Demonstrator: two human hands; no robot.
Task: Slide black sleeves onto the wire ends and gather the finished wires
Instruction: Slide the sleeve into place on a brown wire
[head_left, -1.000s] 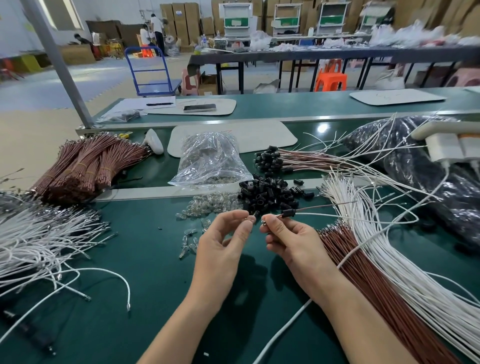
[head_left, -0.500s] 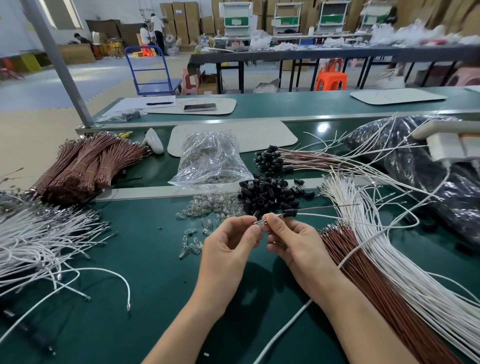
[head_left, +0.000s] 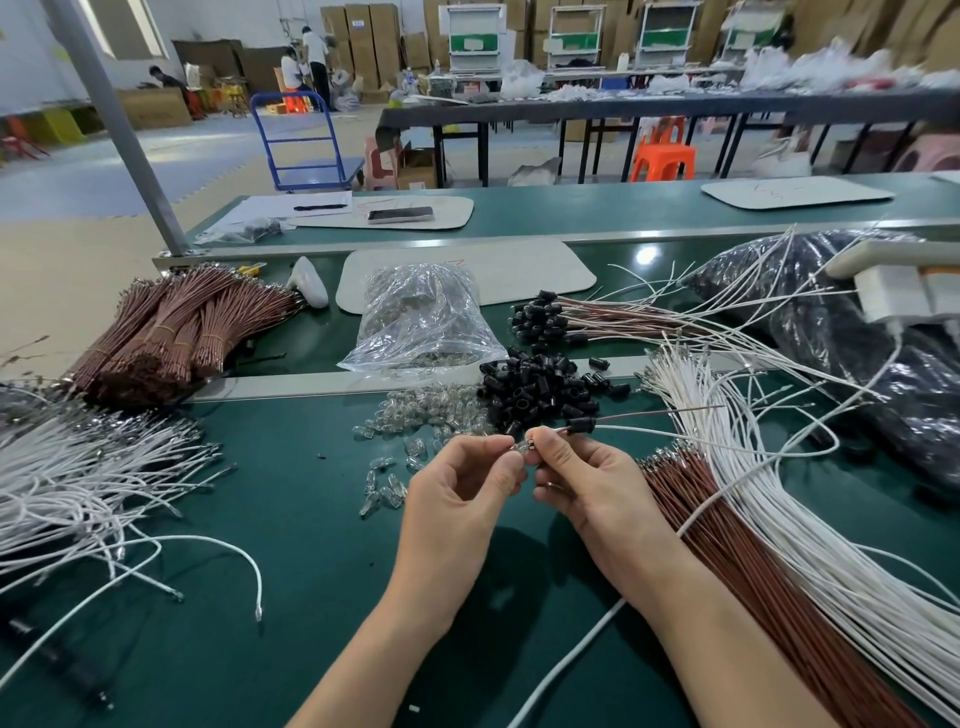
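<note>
My right hand (head_left: 582, 483) pinches the metal ends of a white and a brown wire, with one black sleeve (head_left: 582, 424) threaded on them just beyond my fingertips. My left hand (head_left: 457, 499) pinches a small clear bulb (head_left: 519, 447) against those wire ends. Behind my hands lies a heap of loose black sleeves (head_left: 535, 387). Further back, a bunch of finished wires (head_left: 597, 319) with sleeves on their ends lies on the belt.
Loose clear bulbs (head_left: 426, 415) and a bag of bulbs (head_left: 423, 317) sit left of the sleeves. Brown wires (head_left: 753, 545) and white wires (head_left: 831, 545) fan out on the right. White wires (head_left: 67, 478) and bundled brown wires (head_left: 171, 332) lie left. A dark bag (head_left: 893, 364) sits far right.
My left hand has moved right and closed in on my right hand's fingertips, bringing the bulb up to the wire ends. My right hand has stayed almost still.
</note>
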